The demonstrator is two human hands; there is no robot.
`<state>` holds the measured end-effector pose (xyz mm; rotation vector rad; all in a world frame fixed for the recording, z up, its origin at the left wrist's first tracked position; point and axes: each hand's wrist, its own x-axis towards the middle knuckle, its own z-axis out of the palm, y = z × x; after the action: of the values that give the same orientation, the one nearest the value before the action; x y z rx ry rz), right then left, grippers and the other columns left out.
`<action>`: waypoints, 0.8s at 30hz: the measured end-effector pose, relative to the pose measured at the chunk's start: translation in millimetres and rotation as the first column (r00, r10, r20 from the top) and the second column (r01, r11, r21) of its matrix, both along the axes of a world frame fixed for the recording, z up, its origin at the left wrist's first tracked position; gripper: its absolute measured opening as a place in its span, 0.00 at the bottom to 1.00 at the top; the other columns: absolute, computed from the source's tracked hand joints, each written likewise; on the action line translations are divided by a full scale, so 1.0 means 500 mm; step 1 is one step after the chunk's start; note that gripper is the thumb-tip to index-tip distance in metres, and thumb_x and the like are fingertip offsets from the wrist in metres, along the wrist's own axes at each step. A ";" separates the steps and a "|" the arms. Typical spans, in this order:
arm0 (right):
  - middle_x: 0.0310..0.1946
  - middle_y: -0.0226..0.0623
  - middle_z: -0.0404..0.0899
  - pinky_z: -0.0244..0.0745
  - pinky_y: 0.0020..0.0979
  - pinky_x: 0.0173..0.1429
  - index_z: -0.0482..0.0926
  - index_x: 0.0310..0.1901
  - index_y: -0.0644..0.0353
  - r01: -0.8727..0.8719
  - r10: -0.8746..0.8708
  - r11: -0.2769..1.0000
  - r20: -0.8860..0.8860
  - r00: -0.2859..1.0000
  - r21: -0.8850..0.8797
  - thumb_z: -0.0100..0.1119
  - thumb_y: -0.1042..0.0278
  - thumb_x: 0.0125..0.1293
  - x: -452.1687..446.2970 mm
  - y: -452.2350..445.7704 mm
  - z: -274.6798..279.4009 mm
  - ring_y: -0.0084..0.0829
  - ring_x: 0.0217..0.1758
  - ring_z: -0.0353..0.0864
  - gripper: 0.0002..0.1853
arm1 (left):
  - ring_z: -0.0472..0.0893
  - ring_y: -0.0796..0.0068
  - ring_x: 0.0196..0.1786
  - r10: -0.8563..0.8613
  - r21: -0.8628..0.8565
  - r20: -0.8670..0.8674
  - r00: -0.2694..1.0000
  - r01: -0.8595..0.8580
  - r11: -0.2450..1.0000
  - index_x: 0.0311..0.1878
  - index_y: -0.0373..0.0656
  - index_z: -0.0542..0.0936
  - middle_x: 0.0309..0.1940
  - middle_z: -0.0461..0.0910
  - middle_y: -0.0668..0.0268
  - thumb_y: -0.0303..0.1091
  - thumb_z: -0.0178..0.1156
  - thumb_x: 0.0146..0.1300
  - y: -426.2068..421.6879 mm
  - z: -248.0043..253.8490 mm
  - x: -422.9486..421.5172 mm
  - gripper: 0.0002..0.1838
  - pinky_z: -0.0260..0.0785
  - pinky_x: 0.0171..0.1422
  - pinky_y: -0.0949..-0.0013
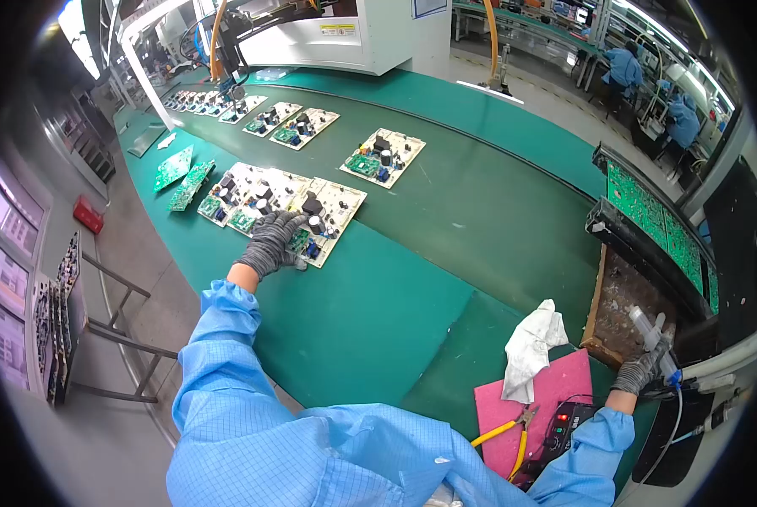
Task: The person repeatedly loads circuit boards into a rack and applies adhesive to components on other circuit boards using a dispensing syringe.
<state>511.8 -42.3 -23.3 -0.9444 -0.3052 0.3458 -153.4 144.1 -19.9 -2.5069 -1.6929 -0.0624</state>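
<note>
My left hand [270, 242], in a grey striped glove, reaches to the near edge of a cream circuit board [338, 207]. Its fingers bend over the board's corner and the thumb lies by the near edge; part of the grip is hidden. More boards of the same kind [264, 184] lie close beside it, slightly overlapping. At the far right my gloved right hand [643, 369] is closed around a clear dispensing syringe [646, 328]. The syringe tilts and has a blue fitting with a thin tube at its lower end.
Several boards [384, 157] lie along the dark green belt [471, 220]. Two green boards [174, 167] rest at left. A pink mat [497, 406], white cloth [530, 346], yellow-handled cutters [522, 431] and black control box [564, 427] are near me. A wooden tray [619, 291] borders a board rack [649, 241].
</note>
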 end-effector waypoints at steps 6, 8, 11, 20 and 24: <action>0.49 0.38 0.70 0.69 0.19 0.29 0.67 0.52 0.56 0.148 -0.148 0.989 -0.055 0.987 -0.003 0.55 0.59 0.57 -0.019 0.003 -0.001 0.28 0.41 0.72 0.22 | 0.64 0.57 0.57 -0.052 0.087 0.274 0.960 0.029 0.996 0.54 0.47 0.67 0.52 0.67 0.56 0.57 0.66 0.36 0.067 0.044 0.013 0.41 0.54 0.61 0.57; 0.51 0.39 0.68 0.69 0.19 0.29 0.65 0.57 0.54 0.115 -0.116 0.993 -0.033 0.993 -0.016 0.53 0.59 0.57 -0.020 0.002 0.003 0.30 0.43 0.72 0.25 | 0.62 0.57 0.60 -0.022 0.057 0.154 0.988 0.013 0.998 0.55 0.46 0.66 0.54 0.66 0.58 0.55 0.64 0.39 0.099 0.095 0.069 0.39 0.54 0.62 0.57; 0.44 0.37 0.71 0.69 0.19 0.27 0.66 0.51 0.56 0.089 -0.088 0.996 -0.061 0.994 0.016 0.56 0.59 0.56 -0.027 0.003 0.006 0.27 0.39 0.72 0.22 | 0.61 0.59 0.61 -0.168 0.009 0.058 0.984 0.168 0.986 0.56 0.47 0.66 0.56 0.65 0.60 0.51 0.64 0.41 0.193 0.097 0.125 0.37 0.53 0.64 0.58; 0.39 0.29 0.72 0.70 0.24 0.36 0.71 0.46 0.50 0.123 -0.116 0.992 -0.173 0.978 0.031 0.65 0.53 0.48 -0.026 -0.001 -0.011 0.23 0.41 0.71 0.24 | 0.65 0.63 0.60 0.053 -0.149 -0.262 0.964 -0.095 0.984 0.55 0.56 0.68 0.55 0.69 0.67 0.32 0.69 0.36 0.395 0.022 0.260 0.37 0.55 0.63 0.59; 0.39 0.27 0.73 0.68 0.23 0.36 0.71 0.46 0.47 0.124 -0.125 0.992 -0.210 0.970 -0.016 0.62 0.54 0.52 -0.039 0.006 0.000 0.22 0.42 0.72 0.21 | 0.73 0.65 0.52 0.046 -0.220 -0.228 0.973 -0.097 0.971 0.52 0.55 0.71 0.47 0.75 0.68 0.30 0.65 0.41 0.464 -0.023 0.276 0.29 0.61 0.57 0.61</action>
<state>492.5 -39.3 -23.2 -0.9162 -0.0506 0.3279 -15.3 375.9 -31.5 -2.4892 -1.7848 0.4274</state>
